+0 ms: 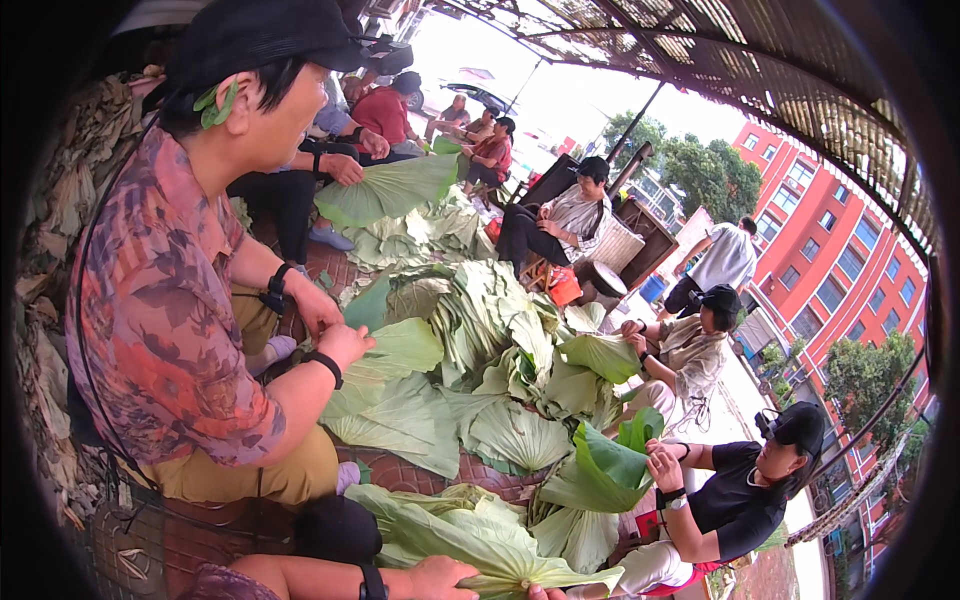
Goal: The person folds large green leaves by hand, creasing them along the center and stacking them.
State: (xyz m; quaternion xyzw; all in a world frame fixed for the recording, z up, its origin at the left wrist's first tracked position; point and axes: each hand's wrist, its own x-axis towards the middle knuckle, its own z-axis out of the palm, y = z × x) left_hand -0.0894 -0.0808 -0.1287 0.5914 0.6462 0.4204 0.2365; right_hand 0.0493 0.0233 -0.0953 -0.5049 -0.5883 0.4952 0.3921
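Low in the view, a broad pale green lotus leaf [487, 551] spreads out with its underside up. My left hand [442, 577], with a black band at the wrist, grips its near edge. Only some fingertips of my right hand [546, 593] show at the bottom rim, pinching the leaf beside its stalk centre. The rest of that hand is out of view. Under and behind this leaf lie more lotus leaves [457, 495], and a dark rounded shape, perhaps my knee [337, 529], is to the left.
A large heap of lotus leaves [480, 322] covers the brick paving [487, 472]. Co-workers sit close by: one in a floral shirt [165, 300] at left, one in black [739, 487] at right, each holding leaves. Dried leaves [56, 382] are piled along the left.
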